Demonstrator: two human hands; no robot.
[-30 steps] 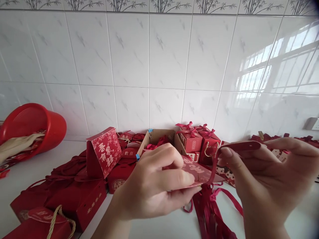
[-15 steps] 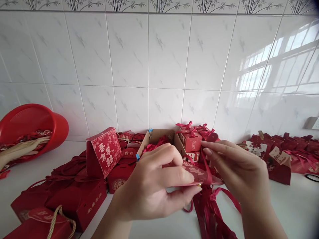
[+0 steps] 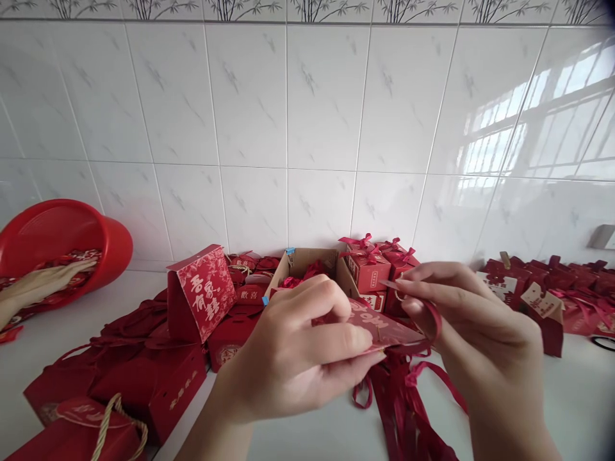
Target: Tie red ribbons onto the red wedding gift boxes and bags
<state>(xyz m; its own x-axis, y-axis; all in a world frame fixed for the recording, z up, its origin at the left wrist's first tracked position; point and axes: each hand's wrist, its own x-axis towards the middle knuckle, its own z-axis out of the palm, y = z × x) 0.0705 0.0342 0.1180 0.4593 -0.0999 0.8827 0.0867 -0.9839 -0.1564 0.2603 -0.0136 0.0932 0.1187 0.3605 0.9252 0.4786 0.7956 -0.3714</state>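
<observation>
My left hand [image 3: 298, 352] is closed round a flat red paper gift box [image 3: 384, 330] with gold print, held above the white counter. My right hand [image 3: 471, 326] pinches a dark red ribbon [image 3: 435, 320] at the box's right edge, where the ribbon curls in a loop. A bundle of loose red ribbons [image 3: 408, 410] lies on the counter right below both hands.
An open cardboard box [image 3: 307, 266] stands at the wall among folded red gift boxes [image 3: 368, 269]. A standing red box with white characters [image 3: 204, 291] and flat red bags [image 3: 144, 378] lie left. A tipped red basin [image 3: 62, 240] is far left; more red boxes [image 3: 552, 294] right.
My right hand came in from the far right to the box's edge and let go of a red flap it held. It now pinches the ribbon. The left hand barely moved.
</observation>
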